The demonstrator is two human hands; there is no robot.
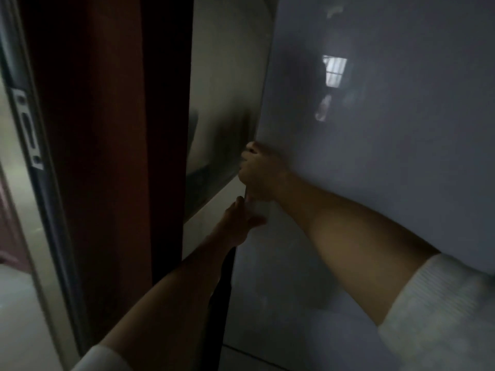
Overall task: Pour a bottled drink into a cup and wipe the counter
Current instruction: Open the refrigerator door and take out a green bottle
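Observation:
A tall grey fridge door (375,156) with a glossy front fills the right half of the dim head view. My right hand (258,172) grips the door's left edge, fingers curled round it. Just below, my left hand (239,220) holds the same edge, its fingers hooked behind the edge and its thumb on the front. No bottle, cup or cloth is in view.
A dark red-brown wooden door frame (107,156) stands close to the left of the fridge. Between them is a narrow pale wall (227,76). A metal lock plate (28,127) sits on a door edge at far left.

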